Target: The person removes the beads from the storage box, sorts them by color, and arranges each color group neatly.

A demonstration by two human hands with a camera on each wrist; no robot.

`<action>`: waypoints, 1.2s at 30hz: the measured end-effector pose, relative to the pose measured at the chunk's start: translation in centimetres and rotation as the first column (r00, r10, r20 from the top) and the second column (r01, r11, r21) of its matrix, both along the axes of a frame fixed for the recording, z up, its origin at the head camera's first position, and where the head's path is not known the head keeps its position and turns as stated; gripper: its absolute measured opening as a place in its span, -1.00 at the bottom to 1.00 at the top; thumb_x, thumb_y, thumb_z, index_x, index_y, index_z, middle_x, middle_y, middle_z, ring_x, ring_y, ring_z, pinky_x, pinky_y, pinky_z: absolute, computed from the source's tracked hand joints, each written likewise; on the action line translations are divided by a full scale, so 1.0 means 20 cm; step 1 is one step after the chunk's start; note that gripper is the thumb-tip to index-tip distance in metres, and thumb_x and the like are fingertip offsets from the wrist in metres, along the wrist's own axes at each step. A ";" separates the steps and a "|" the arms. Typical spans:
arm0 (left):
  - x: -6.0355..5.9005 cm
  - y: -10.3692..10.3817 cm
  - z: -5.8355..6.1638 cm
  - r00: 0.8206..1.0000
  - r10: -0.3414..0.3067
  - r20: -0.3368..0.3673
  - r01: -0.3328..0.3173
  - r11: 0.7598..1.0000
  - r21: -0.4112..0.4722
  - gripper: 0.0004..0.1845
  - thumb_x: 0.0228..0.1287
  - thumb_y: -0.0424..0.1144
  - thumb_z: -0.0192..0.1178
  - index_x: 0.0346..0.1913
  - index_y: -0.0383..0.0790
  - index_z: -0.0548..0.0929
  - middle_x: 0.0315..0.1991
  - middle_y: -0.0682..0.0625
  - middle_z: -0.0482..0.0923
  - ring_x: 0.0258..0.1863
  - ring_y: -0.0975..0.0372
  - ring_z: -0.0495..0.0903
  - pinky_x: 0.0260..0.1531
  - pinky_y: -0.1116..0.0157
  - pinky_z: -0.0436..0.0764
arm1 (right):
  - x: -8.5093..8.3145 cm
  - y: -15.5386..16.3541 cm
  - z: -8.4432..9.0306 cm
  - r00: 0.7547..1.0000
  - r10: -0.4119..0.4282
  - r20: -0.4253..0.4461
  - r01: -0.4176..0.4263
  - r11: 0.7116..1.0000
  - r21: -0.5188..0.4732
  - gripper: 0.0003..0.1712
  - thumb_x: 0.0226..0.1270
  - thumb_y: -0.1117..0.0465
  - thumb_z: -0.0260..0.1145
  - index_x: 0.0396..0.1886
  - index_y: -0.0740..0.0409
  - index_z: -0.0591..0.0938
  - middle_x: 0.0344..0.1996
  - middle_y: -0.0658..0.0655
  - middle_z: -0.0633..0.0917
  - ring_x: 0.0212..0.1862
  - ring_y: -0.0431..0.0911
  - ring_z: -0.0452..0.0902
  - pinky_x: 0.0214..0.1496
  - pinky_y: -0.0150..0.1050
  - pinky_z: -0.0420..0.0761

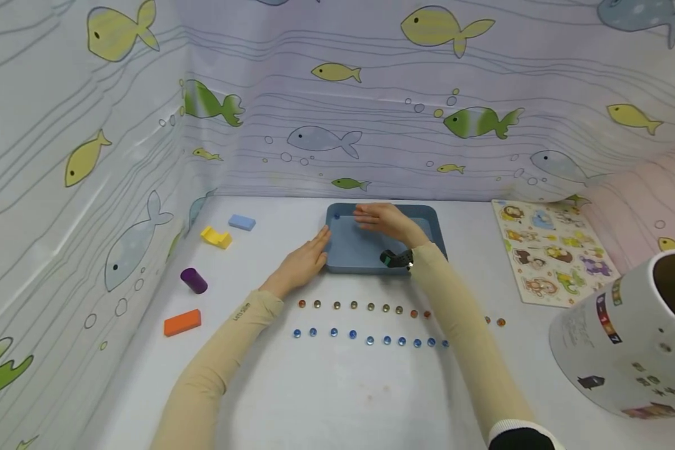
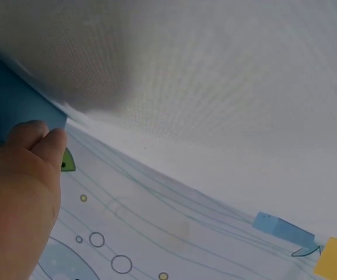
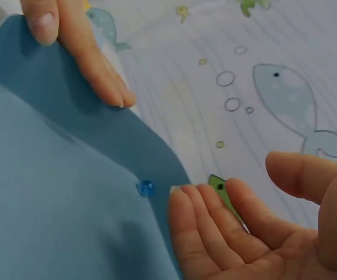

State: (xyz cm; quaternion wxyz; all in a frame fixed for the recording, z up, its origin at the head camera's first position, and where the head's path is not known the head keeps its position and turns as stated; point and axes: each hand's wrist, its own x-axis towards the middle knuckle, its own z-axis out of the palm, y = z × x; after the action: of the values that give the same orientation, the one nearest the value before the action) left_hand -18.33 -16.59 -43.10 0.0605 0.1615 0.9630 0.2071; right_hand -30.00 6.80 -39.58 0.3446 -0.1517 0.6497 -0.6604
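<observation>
A blue-grey tray (image 1: 349,250) lies on the white table near the back wall. My left hand (image 1: 300,262) rests against its left rim, fingers fairly straight; in the right wrist view its fingers (image 3: 95,70) lie along the rim. Above the tray is my right hand (image 1: 385,220), its fingers extended and close together, with nothing held. A blue glass bead (image 3: 146,188) sits in the tray's far left corner, just beside the right fingertips in the right wrist view. In front of the tray run a row of amber and clear beads (image 1: 370,307) and a row of blue beads (image 1: 387,340).
To the left lie a blue block (image 1: 242,222), a yellow notched block (image 1: 216,237), a purple cylinder (image 1: 194,280) and an orange block (image 1: 182,322). On the right are an animal puzzle board (image 1: 551,250) and a large white cylindrical container (image 1: 602,344). A fish-print curtain (image 1: 292,94) encloses the table.
</observation>
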 end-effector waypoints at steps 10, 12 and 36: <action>0.01 0.00 0.00 1.000 -0.011 0.014 0.011 1.000 0.004 -0.39 0.53 -0.18 -0.23 0.53 -0.27 -0.03 0.58 -0.08 -0.17 0.53 0.08 0.04 0.51 0.05 0.13 | -0.03 -0.21 -0.12 0.972 -0.176 0.157 0.171 0.984 0.046 -0.38 0.56 0.26 -0.05 0.47 0.45 0.08 0.45 0.40 0.21 0.48 0.15 0.18 0.50 -0.08 0.32; 0.01 0.01 0.00 1.000 -0.012 0.006 0.012 1.000 0.002 -0.39 0.53 -0.18 -0.22 0.53 -0.27 -0.02 0.58 -0.08 -0.17 0.52 0.08 0.06 0.50 0.05 0.15 | -0.03 -0.22 -0.13 0.965 -0.201 0.169 0.194 0.979 0.055 -0.39 0.56 0.27 -0.06 0.47 0.43 0.07 0.45 0.38 0.22 0.49 0.12 0.18 0.49 -0.10 0.33; 0.01 0.00 0.02 1.000 -0.013 0.014 0.013 1.000 0.002 -0.40 0.53 -0.19 -0.21 0.53 -0.27 -0.02 0.58 -0.06 -0.18 0.52 0.05 0.06 0.50 0.02 0.14 | 0.04 -0.42 -0.18 0.940 -0.299 -0.164 0.338 0.876 0.344 -0.62 0.29 0.26 0.34 0.10 0.20 0.65 0.12 0.20 0.66 0.16 -0.03 0.58 0.35 -0.17 0.49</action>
State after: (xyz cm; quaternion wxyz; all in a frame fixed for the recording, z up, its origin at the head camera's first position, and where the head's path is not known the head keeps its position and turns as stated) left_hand -18.21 -16.62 -42.80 0.0686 0.1663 0.9613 0.2086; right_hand -29.12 -1.67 -43.15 0.2185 -0.0103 0.7950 -0.5659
